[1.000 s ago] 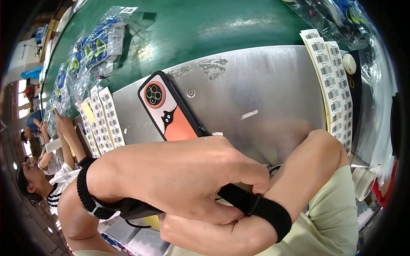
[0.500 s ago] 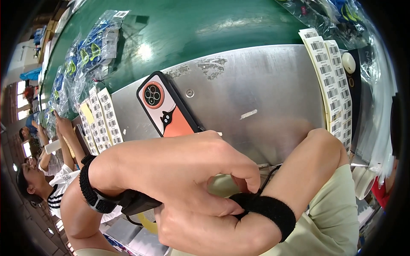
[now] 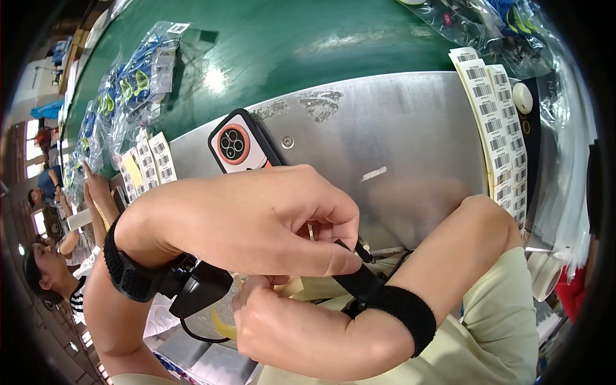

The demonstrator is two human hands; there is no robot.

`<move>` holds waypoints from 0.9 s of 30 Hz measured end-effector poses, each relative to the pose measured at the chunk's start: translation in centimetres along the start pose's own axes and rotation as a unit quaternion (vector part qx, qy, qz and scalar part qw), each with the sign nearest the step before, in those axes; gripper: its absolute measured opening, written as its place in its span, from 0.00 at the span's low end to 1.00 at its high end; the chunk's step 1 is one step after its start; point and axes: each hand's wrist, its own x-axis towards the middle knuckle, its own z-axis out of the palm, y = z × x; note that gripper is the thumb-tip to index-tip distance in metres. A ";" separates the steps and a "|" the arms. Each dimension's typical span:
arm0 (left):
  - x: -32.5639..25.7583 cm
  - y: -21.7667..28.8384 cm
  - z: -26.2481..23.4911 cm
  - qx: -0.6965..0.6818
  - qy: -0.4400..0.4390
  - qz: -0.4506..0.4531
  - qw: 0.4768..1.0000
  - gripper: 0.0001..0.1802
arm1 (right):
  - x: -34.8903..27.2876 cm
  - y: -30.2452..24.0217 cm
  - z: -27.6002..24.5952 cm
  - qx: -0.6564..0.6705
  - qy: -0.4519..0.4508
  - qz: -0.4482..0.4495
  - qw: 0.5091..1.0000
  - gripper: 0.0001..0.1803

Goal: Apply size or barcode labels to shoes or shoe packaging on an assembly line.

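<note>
My left hand (image 3: 256, 221) reaches across in front of me and pinches the free end of a black wrist strap (image 3: 391, 305) between thumb and fingers. The strap wraps around my right wrist. My right hand (image 3: 289, 324) lies just below the left one, curled into a fist with nothing visible in it. A second black band with a small black device (image 3: 192, 285) sits on my left wrist. Behind my left hand, a phone in an orange and black case (image 3: 234, 144) lies face down on a metal plate (image 3: 398, 128), its lower half hidden.
Strips of barcode labels (image 3: 494, 122) run along the plate's right side, and more label strips (image 3: 151, 163) lie at its left. Clear bags of blue and yellow parts (image 3: 128, 90) lie on the green table (image 3: 289, 45). Another person (image 3: 45, 269) sits at left. Tape rolls (image 3: 545, 276) are at right.
My left hand has slid right along the strap and now covers more of the phone. My right fist has shifted a little. The phone has not moved.
</note>
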 end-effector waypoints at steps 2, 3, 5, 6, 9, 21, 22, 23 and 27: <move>-0.1 0.9 0.2 0.050 0.050 0.038 0.997 0.11 | 0.3 0.2 -0.2 0.008 -0.001 -0.004 1.000 0.08; 0.0 1.3 0.3 0.051 0.049 0.039 0.997 0.11 | 0.3 0.3 -0.4 0.012 0.000 -0.004 1.000 0.08; 0.2 2.0 0.4 0.135 0.079 0.031 0.987 0.12 | 0.5 0.6 -0.7 0.019 0.002 -0.004 1.000 0.08; 0.2 2.4 0.6 0.135 0.078 0.032 0.987 0.12 | 0.5 0.7 -0.8 0.023 0.002 -0.004 1.000 0.08; 0.2 3.4 1.4 0.186 0.119 0.021 0.975 0.13 | 0.7 1.2 -1.2 0.035 0.005 -0.004 0.999 0.08; -0.3 3.7 6.1 0.466 0.289 0.298 0.781 0.26 | 1.6 2.0 -5.5 0.058 0.027 -0.012 0.998 0.08; -0.4 3.5 6.5 0.490 0.323 0.327 0.741 0.29 | 1.8 1.9 -6.0 0.056 0.026 -0.016 0.998 0.08; -1.1 3.6 7.1 0.469 0.299 0.289 0.779 0.38 | 2.0 1.7 -6.6 0.055 0.023 -0.020 0.998 0.08; -0.8 3.6 6.7 0.507 0.313 0.235 0.768 0.40 | 2.5 1.3 -9.1 0.039 0.004 -0.026 0.999 0.08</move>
